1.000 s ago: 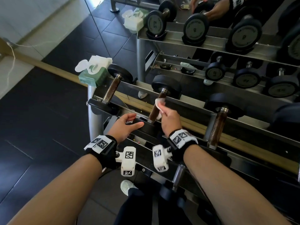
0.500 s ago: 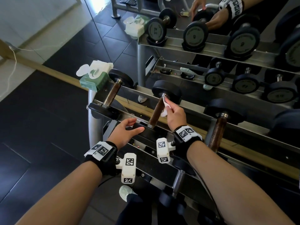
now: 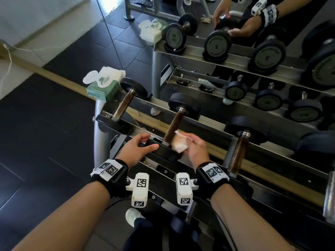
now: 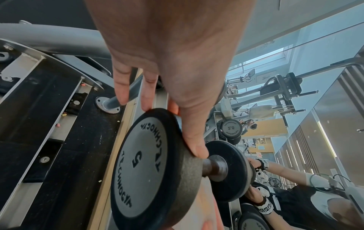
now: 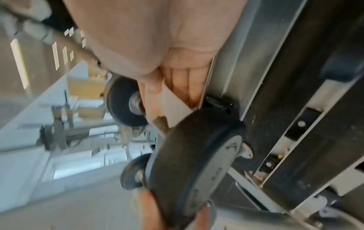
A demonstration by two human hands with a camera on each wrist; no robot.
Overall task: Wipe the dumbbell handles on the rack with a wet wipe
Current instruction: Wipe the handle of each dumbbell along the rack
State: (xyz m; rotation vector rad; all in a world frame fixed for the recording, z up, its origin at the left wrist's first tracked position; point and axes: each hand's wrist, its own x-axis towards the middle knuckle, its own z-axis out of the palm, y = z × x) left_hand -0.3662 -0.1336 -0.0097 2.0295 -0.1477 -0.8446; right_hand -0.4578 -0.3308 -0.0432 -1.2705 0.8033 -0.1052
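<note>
Three dumbbells lie across the top rack. The middle dumbbell's brown handle runs away from me. My right hand pinches a white wet wipe against the near end of that handle, just above the near plate. The right wrist view shows the wipe folded under my thumb beside that black plate. My left hand grips the rim of the plate marked 5, thumb on one side and fingers on the other. The left handle and right handle are untouched.
A green pack of wet wipes with its lid open sits at the rack's left end. A mirror behind the rack reflects the dumbbells and my hands. Lower rack tiers lie under my wrists. Dark tiled floor spreads to the left.
My right hand slid the wipe up to the far end of the middle handle, then back down to its near end. My left hand stayed on the near plate.
</note>
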